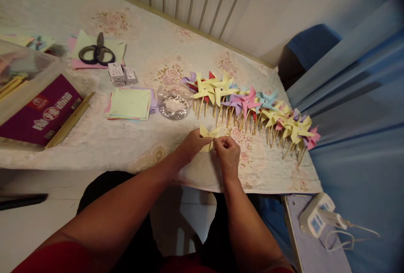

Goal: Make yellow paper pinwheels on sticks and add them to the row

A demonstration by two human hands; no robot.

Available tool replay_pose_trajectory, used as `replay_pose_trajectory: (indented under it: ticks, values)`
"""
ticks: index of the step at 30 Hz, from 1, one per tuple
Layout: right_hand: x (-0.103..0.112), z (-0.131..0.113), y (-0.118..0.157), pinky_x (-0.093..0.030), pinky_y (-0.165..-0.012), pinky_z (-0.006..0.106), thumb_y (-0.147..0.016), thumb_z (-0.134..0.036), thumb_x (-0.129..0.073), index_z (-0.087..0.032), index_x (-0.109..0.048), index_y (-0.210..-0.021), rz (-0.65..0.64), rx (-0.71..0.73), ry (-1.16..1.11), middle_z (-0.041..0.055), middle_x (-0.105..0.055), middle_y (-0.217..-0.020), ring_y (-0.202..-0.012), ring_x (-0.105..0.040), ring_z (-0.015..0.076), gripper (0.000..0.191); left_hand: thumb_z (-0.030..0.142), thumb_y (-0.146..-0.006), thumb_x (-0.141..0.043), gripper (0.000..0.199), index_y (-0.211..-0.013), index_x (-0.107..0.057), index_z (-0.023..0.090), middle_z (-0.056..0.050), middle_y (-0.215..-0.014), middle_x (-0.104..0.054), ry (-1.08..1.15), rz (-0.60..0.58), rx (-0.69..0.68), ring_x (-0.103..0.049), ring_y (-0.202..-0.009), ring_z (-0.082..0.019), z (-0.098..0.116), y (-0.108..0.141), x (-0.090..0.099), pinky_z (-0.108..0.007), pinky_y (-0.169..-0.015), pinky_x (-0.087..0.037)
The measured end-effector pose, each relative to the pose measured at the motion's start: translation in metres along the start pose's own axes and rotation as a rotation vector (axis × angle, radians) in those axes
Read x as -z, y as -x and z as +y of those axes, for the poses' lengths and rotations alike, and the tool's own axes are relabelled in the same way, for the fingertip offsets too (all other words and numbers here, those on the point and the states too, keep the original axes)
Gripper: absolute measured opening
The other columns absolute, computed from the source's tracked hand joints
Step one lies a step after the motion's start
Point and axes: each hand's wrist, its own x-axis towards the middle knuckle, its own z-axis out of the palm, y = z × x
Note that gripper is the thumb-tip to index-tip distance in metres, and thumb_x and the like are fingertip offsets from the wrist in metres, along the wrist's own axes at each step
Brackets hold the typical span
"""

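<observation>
My left hand (191, 145) is closed on a yellow paper pinwheel (205, 132), held just above the table near its front edge. The fingers of my right hand (228, 151) pinch together at the pinwheel's middle; whatever small thing they may hold there is hidden. Beyond my hands stands a round clear dish (174, 102) with shiny silvery pieces inside. To its left lies a stack of pastel paper squares (129, 103), pale yellow on top. A long row of finished pinwheels (249, 102) on thin wooden sticks spreads to the right of the dish.
Black-handled scissors (97, 52) rest on more coloured paper, behind small white boxes (121, 74). At the left are a clear plastic bin (47, 64), a purple box (39, 113) and wooden sticks (69, 120). A power strip (317, 214) sits lower right, beside blue curtains (356, 138).
</observation>
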Motion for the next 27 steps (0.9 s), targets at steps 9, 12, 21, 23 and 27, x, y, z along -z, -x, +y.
replay_pose_trajectory:
  ticks: [9, 12, 21, 23, 27]
  values:
    - [-0.001, -0.005, 0.002, -0.036, -0.055, 0.027, -0.074, -0.037, -0.067, -0.020, -0.060, -0.065, 0.007, -0.025, -0.009, -0.0044, -0.053, -0.057, -0.054, -0.044, 0.0124, 0.020, 0.020, -0.062, -0.071, 0.020, -0.080, -0.069, 0.012, 0.001, -0.071, -0.070, 0.017, 0.005, -0.011, -0.060, -0.067, -0.013, 0.001, 0.001, -0.002, -0.023, -0.065, -0.046]
    - [-0.001, -0.006, 0.002, -0.036, -0.055, 0.026, -0.073, -0.037, -0.067, -0.020, -0.060, -0.064, 0.011, -0.019, -0.006, -0.0040, -0.053, -0.058, -0.055, -0.045, 0.0126, 0.021, 0.020, -0.063, -0.071, 0.019, -0.081, -0.069, 0.012, 0.000, -0.073, -0.070, 0.001, 0.017, -0.017, -0.061, -0.069, -0.014, 0.001, 0.001, -0.002, -0.023, -0.065, -0.046]
    - [0.021, -0.001, -0.016, -0.043, -0.066, 0.028, -0.072, -0.046, -0.072, -0.019, -0.069, -0.081, 0.047, -0.023, -0.093, -0.0016, -0.062, -0.072, -0.067, -0.053, 0.0146, 0.029, 0.019, -0.069, -0.068, 0.015, -0.082, -0.066, 0.012, 0.000, -0.071, -0.067, -0.094, 0.013, 0.079, -0.056, -0.060, -0.011, 0.004, 0.002, 0.001, -0.022, -0.056, -0.042]
    - [0.024, 0.003, -0.019, -0.043, -0.064, 0.027, -0.071, -0.050, -0.074, -0.019, -0.071, -0.081, -0.134, -0.128, -0.207, -0.0012, -0.065, -0.072, -0.065, -0.055, 0.0147, 0.032, 0.019, -0.069, -0.068, 0.016, -0.084, -0.066, 0.012, -0.001, -0.073, -0.068, -0.100, -0.008, 0.074, -0.057, -0.061, -0.011, 0.002, 0.001, 0.002, -0.022, -0.058, -0.042]
    - [0.022, 0.008, -0.019, -0.045, -0.061, 0.028, -0.062, -0.046, -0.082, -0.020, -0.071, -0.073, -0.350, -0.292, -0.415, -0.0013, -0.066, -0.064, -0.058, -0.056, 0.0143, 0.030, 0.017, -0.069, -0.067, 0.017, -0.085, -0.068, 0.011, -0.002, -0.077, -0.070, -0.099, -0.048, 0.064, -0.059, -0.064, -0.012, -0.002, -0.002, 0.004, -0.023, -0.061, -0.044]
